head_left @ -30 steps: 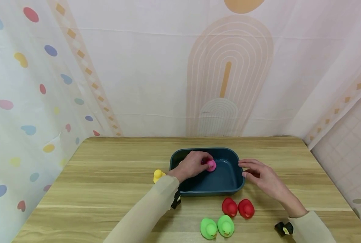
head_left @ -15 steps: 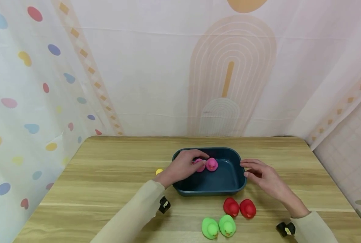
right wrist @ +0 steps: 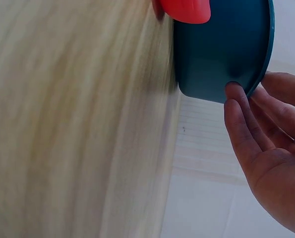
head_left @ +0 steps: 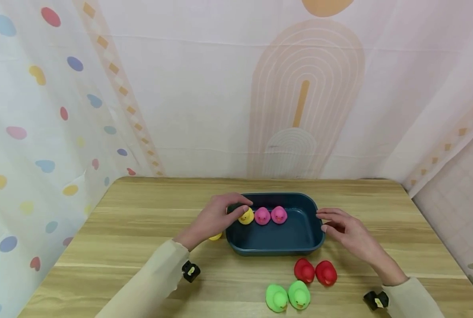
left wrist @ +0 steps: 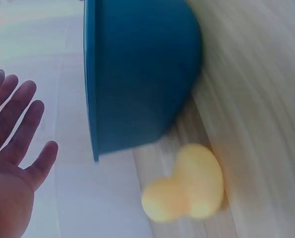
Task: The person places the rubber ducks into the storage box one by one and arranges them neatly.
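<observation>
My left hand [head_left: 210,218] hovers over the left rim of a dark teal basin [head_left: 276,252], fingers extended and spread in the left wrist view, holding nothing. Just under its fingertips, inside the basin, sits a yellow rubber duck [head_left: 246,217]. Beside that duck stand two pink rubber ducks, the left one [head_left: 262,216] and the right one [head_left: 279,215], in a row. A second yellow duck [left wrist: 189,191] rests on the table outside the basin's left end, partly hidden by my wrist in the head view. My right hand [head_left: 349,236] touches the basin's right end with nearly straight fingertips.
Two red ducks, one left [head_left: 304,270] and one right [head_left: 326,273], stand on the wooden table [head_left: 157,212] in front of the basin. Nearer still are two green ducks, left [head_left: 276,298] and right [head_left: 299,295]. A patterned curtain [head_left: 204,110] hangs behind the table.
My left hand has left the right pink duck and drawn leftward to the basin's rim, uncovering the other pink duck and the yellow duck inside. My right hand stays at the basin's right end.
</observation>
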The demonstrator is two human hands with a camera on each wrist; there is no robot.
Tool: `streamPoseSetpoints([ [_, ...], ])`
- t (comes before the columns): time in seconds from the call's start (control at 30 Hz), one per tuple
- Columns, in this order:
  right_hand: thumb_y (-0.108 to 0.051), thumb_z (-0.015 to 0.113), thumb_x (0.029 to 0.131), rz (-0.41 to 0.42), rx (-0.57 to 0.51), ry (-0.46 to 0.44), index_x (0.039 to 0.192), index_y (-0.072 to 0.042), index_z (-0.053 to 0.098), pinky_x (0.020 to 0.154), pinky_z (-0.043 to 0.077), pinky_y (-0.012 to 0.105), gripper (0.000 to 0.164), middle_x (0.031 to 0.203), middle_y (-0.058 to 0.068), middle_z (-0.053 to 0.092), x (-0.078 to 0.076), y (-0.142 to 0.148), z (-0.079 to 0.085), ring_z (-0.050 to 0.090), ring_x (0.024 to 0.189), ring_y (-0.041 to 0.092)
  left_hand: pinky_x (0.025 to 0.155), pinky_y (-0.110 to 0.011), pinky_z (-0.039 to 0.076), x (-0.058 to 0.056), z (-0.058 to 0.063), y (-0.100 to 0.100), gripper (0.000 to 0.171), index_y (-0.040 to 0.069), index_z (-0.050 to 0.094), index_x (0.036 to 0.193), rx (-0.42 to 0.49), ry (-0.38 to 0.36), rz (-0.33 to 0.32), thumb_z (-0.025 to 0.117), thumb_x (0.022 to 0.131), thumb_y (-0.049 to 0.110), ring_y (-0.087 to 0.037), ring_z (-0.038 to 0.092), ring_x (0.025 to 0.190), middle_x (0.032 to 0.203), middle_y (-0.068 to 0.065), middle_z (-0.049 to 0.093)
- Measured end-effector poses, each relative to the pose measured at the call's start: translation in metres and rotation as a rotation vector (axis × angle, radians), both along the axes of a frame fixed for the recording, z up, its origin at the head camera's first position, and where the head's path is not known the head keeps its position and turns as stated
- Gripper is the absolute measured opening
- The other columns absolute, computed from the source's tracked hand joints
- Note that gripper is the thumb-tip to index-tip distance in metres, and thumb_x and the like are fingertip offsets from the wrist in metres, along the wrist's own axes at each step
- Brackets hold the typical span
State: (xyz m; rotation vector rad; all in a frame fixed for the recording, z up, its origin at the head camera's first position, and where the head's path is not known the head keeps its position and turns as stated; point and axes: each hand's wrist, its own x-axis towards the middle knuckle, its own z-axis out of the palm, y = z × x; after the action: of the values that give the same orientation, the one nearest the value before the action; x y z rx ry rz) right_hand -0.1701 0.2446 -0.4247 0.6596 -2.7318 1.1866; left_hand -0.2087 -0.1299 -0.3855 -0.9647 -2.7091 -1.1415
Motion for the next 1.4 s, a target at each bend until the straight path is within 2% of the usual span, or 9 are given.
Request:
streamPoseSetpoints([
  [0.27,-0.01,0.068,0.101,-0.003,0.0,-0.002,0.128,-0.004,0.072,0.083,0.057,0.023,0.028,0.137,0.014,0.064,0.001,0.002,0.001,0.066,0.103,0.02,0.096,-0.051,0.057,0.003,-0.003,-0.024,0.023,0.011,0.074,0.123,0.02,-0.034,0.041,0.065,0.105,0.022,-0.023,0.067,0.115,0.124,-0.003,0.072],
  [0.37,-0.01,0.069,0.101,-0.006,0.002,0.002,0.128,-0.004,0.072,0.084,0.057,0.023,0.028,0.137,0.014,0.064,0.001,0.002,0.0,0.067,0.105,0.022,0.098,-0.053,0.055,0.003,-0.006,-0.033,0.025,0.009,0.074,0.124,0.019,-0.043,0.049,0.064,0.105,0.022,-0.025,0.067,0.116,0.125,-0.004,0.072],
  [0.63,-0.011,0.069,0.101,-0.01,0.005,0.005,0.129,-0.005,0.072,0.084,0.057,0.023,0.028,0.137,0.012,0.064,0.001,0.003,-0.001,0.067,0.105,0.022,0.104,-0.057,0.05,0.002,-0.019,-0.055,0.025,0.008,0.074,0.123,0.02,-0.069,0.104,0.062,0.106,0.023,-0.029,0.065,0.122,0.126,-0.005,0.072],
  [0.77,-0.011,0.069,0.101,-0.012,0.011,0.009,0.129,-0.006,0.072,0.084,0.057,0.024,0.028,0.137,0.012,0.064,0.002,0.003,-0.001,0.067,0.106,0.023,0.105,-0.057,0.049,0.001,-0.028,-0.067,0.031,0.006,0.072,0.127,0.007,-0.113,0.125,0.06,0.107,0.026,-0.03,0.063,0.125,0.129,-0.007,0.071],
  [0.97,-0.011,0.068,0.101,-0.009,0.011,0.011,0.129,-0.005,0.072,0.083,0.057,0.024,0.028,0.137,0.012,0.064,0.002,0.003,-0.001,0.067,0.105,0.021,0.109,-0.057,0.046,0.002,-0.041,-0.082,0.042,0.006,0.066,0.137,-0.029,-0.213,0.123,0.054,0.11,0.036,-0.032,0.059,0.132,0.138,-0.008,0.067],
  [1.2,-0.01,0.068,0.101,-0.002,-0.003,0.013,0.128,-0.004,0.072,0.082,0.056,0.023,0.028,0.136,0.014,0.064,0.002,0.003,-0.002,0.065,0.103,0.016,0.112,-0.055,0.043,0.008,-0.047,-0.093,0.048,0.006,0.063,0.141,-0.024,-0.293,0.094,0.043,0.113,0.039,-0.032,0.057,0.134,0.14,-0.009,0.065],
  [1.3,-0.009,0.068,0.101,-0.001,-0.008,0.007,0.128,-0.004,0.072,0.082,0.056,0.022,0.028,0.136,0.014,0.064,0.001,0.003,-0.002,0.065,0.102,0.014,0.113,-0.056,0.042,0.013,-0.048,-0.096,0.048,0.007,0.063,0.14,-0.015,-0.303,0.099,0.041,0.113,0.039,-0.032,0.055,0.135,0.14,-0.008,0.065],
  [1.4,-0.009,0.068,0.101,0.001,-0.011,0.006,0.128,-0.003,0.071,0.082,0.057,0.022,0.028,0.136,0.015,0.064,0.001,0.003,-0.002,0.065,0.102,0.014,0.112,-0.057,0.043,0.017,-0.049,-0.1,0.047,0.007,0.065,0.139,-0.014,-0.282,0.106,0.04,0.114,0.038,-0.031,0.057,0.133,0.138,-0.008,0.066],
])
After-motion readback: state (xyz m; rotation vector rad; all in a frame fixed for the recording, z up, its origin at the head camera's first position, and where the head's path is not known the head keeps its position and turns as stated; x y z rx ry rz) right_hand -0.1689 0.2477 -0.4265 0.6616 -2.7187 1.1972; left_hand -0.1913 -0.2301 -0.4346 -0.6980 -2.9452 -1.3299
